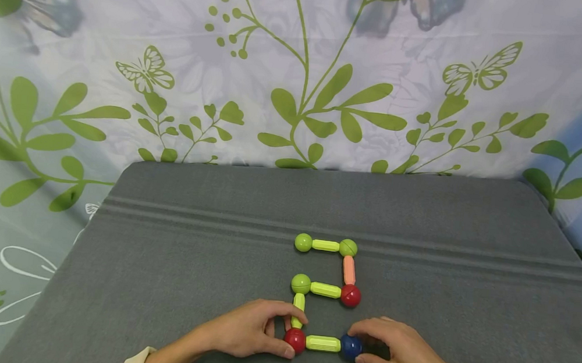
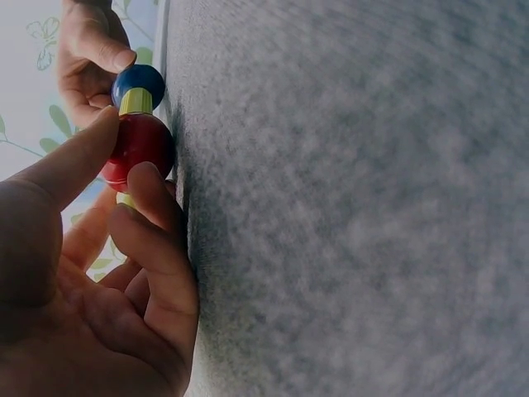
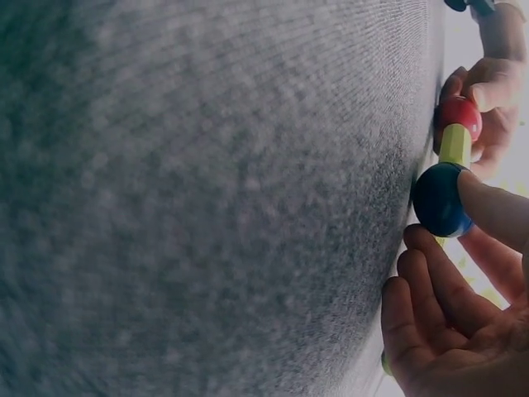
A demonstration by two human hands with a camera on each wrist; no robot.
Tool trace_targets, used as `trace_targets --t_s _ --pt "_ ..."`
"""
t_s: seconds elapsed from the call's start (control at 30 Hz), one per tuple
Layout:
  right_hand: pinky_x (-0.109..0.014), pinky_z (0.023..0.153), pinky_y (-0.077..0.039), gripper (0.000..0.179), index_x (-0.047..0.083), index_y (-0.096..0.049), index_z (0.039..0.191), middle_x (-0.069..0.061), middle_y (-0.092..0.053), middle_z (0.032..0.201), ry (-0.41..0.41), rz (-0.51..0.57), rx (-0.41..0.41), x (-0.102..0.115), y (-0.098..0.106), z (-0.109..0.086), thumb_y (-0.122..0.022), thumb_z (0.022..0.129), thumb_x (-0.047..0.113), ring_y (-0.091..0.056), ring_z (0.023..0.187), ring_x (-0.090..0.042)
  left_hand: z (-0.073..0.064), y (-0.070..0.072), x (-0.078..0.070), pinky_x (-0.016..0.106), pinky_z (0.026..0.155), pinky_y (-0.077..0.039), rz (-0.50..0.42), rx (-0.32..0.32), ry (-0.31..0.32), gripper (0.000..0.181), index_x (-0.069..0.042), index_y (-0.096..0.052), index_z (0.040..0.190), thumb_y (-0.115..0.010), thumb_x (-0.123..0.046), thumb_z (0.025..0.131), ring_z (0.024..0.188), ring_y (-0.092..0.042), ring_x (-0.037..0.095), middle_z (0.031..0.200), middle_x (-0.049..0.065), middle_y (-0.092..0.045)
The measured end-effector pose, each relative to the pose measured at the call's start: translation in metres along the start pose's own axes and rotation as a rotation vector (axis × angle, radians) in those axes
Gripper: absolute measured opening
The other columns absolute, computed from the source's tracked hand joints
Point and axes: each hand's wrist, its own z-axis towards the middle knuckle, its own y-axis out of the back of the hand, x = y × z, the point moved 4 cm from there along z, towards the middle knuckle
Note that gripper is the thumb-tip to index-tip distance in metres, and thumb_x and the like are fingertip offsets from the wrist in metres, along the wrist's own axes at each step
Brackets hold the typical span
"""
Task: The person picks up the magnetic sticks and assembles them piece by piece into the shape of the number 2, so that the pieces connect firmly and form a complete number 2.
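My left hand (image 1: 250,329) holds the near red ball (image 1: 295,341) of a ball-and-rod toy figure, thumb on its near side and index finger over the upright yellow-green rod (image 1: 299,304). From that ball a yellow-green rod (image 1: 323,343) runs right to a dark blue ball (image 1: 351,347). My right hand (image 1: 395,352) pinches the blue ball between thumb and fingers. In the right wrist view, the blue ball (image 3: 442,200) sits between the thumb and fingertips. The left wrist view has the red ball (image 2: 142,150) at the left thumb and fingers.
Farther back, the figure continues with a green ball (image 1: 301,283), a rod (image 1: 325,290), another red ball (image 1: 350,296), a salmon rod (image 1: 349,270) and two green balls joined by a rod (image 1: 326,245). Grey cloth (image 1: 185,241) covers the table; a patterned curtain (image 1: 259,73) hangs behind.
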Motion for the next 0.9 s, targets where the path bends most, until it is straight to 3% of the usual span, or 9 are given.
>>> trace_targets --t_s 0.63,0.9 --pt "-0.027 0.075 -0.050 0.031 0.026 -0.066 0.117 0.019 -0.059 0.102 -0.004 0.010 0.060 -0.0016 -0.0003 0.0011 -0.070 0.091 0.042 -0.055 0.088 -0.002 -0.0012 -0.0004 0.0012 0.016 0.051 -0.040 -0.008 -0.007 -0.005 0.039 -0.016 -0.065 0.124 -0.078 -0.022 0.087 0.054 -0.048 -0.002 0.094 -0.010 -0.059" --pt "-0.027 0.071 -0.050 0.025 0.025 -0.067 0.115 0.017 -0.060 0.097 0.052 -0.025 0.022 0.0022 0.0016 0.0023 -0.066 0.095 0.040 -0.055 0.084 0.000 -0.0011 -0.0008 0.0012 0.016 0.051 -0.042 0.001 -0.018 -0.007 0.039 -0.016 -0.065 0.124 -0.078 -0.022 0.088 0.054 -0.049 -0.002 0.095 -0.010 -0.060"
